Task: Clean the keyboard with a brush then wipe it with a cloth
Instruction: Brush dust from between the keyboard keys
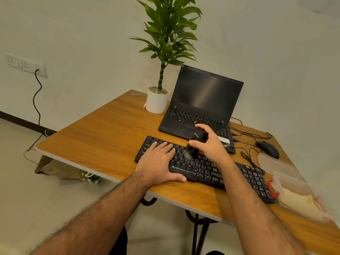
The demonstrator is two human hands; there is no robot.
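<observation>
Facing a pale wall, with a wooden table standing cornerwise below it. Lying across the table's near half: a black keyboard labelled ZEBRONICS, running from upper left toward the lower right edge. Pressing flat on the keyboard's left end: the left hand, fingers straight and slightly spread over the keys, thumb stretching along the keyboard's front edge. Gripping a black brush from above: the right hand, fingers and thumb curling round the dark body. Tilting down to the left, the brush's pale bristles touching the keys near the middle-left of the keyboard, just beside the left hand's fingertips.

Sitting open behind the keyboard: a black laptop, screen dark, front corner partly hidden by the right hand. Standing to the laptop's left, near the table's far corner: a green plant in a white pot. Resting to the right of the laptop: a black mouse, with thin black cables looping between it, the laptop and the keyboard. Lying at the table's right edge, just beside the keyboard's right end: a clear plastic container holding a yellowish cloth, with a red clip showing at its side. Hanging from a wall socket at far left: a dark cord trailing down to the floor.
</observation>
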